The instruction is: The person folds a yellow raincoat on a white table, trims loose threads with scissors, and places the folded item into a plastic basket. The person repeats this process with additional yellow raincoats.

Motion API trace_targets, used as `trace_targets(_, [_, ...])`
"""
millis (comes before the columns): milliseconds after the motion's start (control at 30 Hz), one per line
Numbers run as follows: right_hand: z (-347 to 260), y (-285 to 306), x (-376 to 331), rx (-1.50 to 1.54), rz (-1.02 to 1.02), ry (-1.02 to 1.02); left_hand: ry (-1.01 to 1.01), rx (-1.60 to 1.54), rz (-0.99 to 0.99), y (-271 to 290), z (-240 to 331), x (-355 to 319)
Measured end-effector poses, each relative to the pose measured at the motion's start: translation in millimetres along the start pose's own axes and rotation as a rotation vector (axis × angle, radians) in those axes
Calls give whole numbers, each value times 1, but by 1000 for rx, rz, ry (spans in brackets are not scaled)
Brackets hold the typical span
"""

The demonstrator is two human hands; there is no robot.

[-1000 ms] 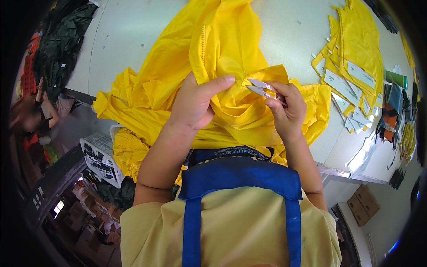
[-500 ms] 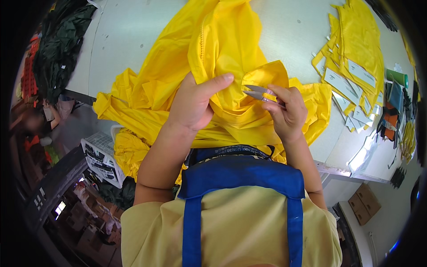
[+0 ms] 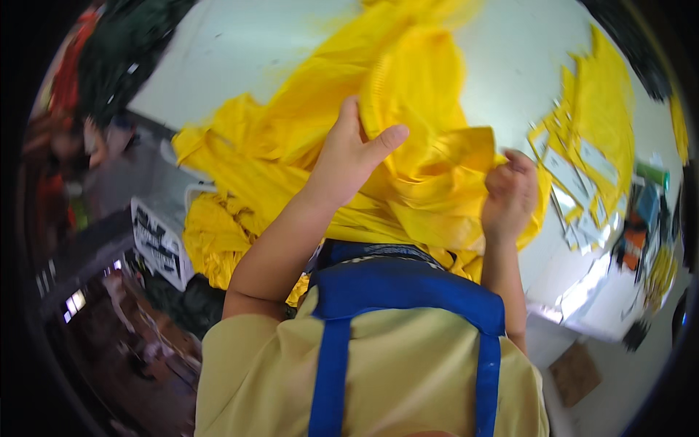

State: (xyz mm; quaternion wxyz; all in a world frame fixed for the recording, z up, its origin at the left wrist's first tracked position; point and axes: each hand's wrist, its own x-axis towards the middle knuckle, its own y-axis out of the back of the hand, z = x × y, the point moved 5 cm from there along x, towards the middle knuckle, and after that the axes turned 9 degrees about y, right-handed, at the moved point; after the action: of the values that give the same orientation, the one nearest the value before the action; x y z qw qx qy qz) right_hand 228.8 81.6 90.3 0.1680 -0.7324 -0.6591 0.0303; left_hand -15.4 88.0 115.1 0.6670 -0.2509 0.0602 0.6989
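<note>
Motion blur softens much of this wide, round-edged view, and black corners cut off the surroundings. A yellow garment (image 3: 426,84) fills the upper centre of the frame; its far end runs out past the top edge, and its lower folds pass behind the wearer's blue apron (image 3: 411,291).

The left hand (image 3: 346,164), just left of centre, lies against the garment with its thumb spread away from the index finger. The other fingers are hidden, so whether they pinch the cloth cannot be told. The right hand (image 3: 511,195), right of centre, is blurred beside the garment, its fingers curled in; whether they close on anything cannot be made out.

The garment is bright, smooth and slightly shiny, heaped in loose creases. A blurred row of zipper-like teeth runs near the left hand, and a flap stands up between the hands. It lies on a pale table (image 3: 251,40).

At upper right, flat yellow pieces (image 3: 608,102) lie with white cards (image 3: 564,171). Dark cloth (image 3: 127,54) is at upper left; below it, a person's arm (image 3: 95,142) is too smeared to read.
</note>
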Motion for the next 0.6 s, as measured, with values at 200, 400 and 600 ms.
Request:
trace_targets(200, [-22,-49,-50,594,-470,-613,-175,1007,1425,253,21,-46])
trace_targets(400, [10,-109,-83,604,-486,-629,-150,269,1061,393,-28,-74])
trace_targets(600, [-11,-194,-78,543,-491,-798,-1001,713,788,201,50,-127])
